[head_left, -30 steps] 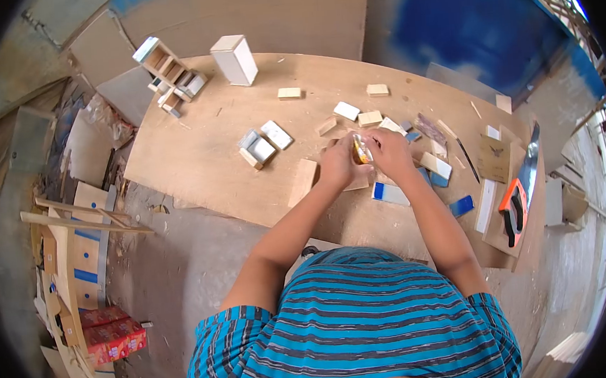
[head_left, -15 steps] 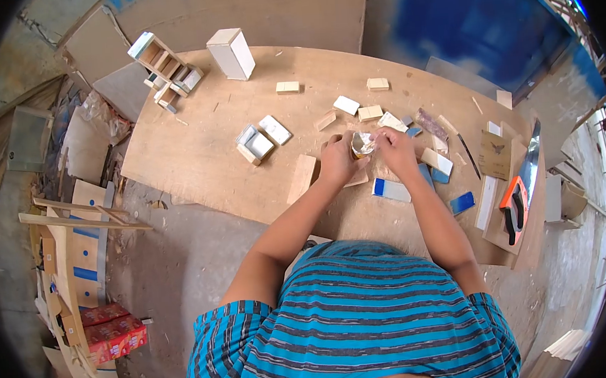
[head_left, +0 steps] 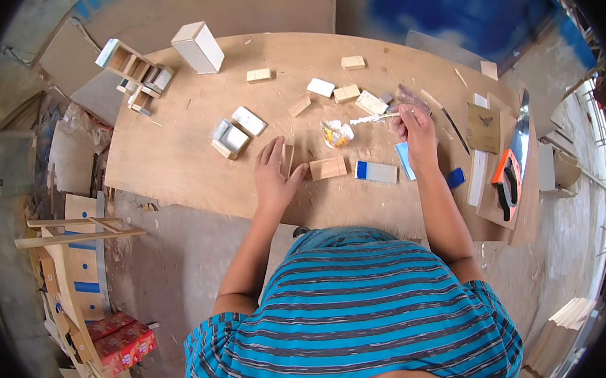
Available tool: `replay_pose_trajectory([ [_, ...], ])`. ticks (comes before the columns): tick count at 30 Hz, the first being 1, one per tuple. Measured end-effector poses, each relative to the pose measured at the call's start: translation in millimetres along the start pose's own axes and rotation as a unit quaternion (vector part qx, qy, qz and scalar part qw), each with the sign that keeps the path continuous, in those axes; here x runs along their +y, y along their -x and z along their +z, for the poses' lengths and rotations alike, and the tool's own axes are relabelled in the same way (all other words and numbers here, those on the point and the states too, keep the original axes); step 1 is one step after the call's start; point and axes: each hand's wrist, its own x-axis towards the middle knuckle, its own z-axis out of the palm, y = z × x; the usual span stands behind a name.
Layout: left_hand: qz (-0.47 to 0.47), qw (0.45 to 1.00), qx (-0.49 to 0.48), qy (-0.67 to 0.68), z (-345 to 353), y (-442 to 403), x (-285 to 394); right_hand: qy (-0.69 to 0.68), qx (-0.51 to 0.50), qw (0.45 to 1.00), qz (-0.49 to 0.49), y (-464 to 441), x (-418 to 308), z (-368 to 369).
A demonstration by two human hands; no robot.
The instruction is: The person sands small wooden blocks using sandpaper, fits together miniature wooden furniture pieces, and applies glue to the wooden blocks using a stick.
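Observation:
My left hand [head_left: 274, 177] is spread over a wooden block [head_left: 287, 159], its fingers apart and touching the block. In my right hand [head_left: 415, 126] is a thin stick [head_left: 379, 117], pinched, with white paste on its left end. Between the hands a small cup with yellow marks and white paste [head_left: 338, 134] stands on the table. A flat wooden block [head_left: 327, 167] lies just right of my left hand, and a blue-and-white piece [head_left: 377, 172] is beside it.
On the table [head_left: 194, 140] stand a tall white box [head_left: 199, 49] and a small shelf model [head_left: 133, 66] at the back left. Several small blocks lie behind the cup. At the right edge rests a handsaw [head_left: 512, 167]. Red boxes [head_left: 120, 342] are on the floor at left.
My hands have moved apart. The cup has been let go and stands on the table. My left hand has moved left to the block; my right hand has moved right with the stick.

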Motion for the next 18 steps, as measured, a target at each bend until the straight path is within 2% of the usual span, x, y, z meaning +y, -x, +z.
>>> replay_pose_trajectory([
  [2,0.012,1.0,-0.016,0.02,-4.2,5.3,6.5,-0.02,0.005,1.0,0.008,4.1,3.2,-3.8],
  [8,0.154,0.98,-0.106,0.063,13.7,8.3,58.8,-0.045,0.018,0.999,0.024,16.7,1.0,-19.8],
  [9,0.177,0.976,-0.113,0.058,16.4,4.1,62.6,-0.04,0.021,0.999,0.02,16.1,-0.2,-20.5],
  [10,0.198,0.976,-0.08,0.038,16.7,-1.1,65.0,-0.036,0.024,0.999,0.016,14.5,-1.7,-20.7],
  [13,0.129,0.991,0.029,0.004,24.4,-20.3,57.8,0.033,-0.006,0.999,-0.035,9.4,-6.5,-9.6],
  [16,-0.019,0.996,-0.077,0.029,46.2,-40.2,35.3,0.192,-0.04,0.978,-0.077,7.7,-3.0,9.6],
  [17,-0.065,0.99,-0.115,0.044,50.9,-43.5,30.3,0.199,-0.049,0.972,-0.117,8.8,2.6,15.0],
  [18,-0.065,0.99,-0.126,0.01,52.4,-45.9,33.7,0.207,-0.057,0.964,-0.158,10.1,12.1,19.9],
])
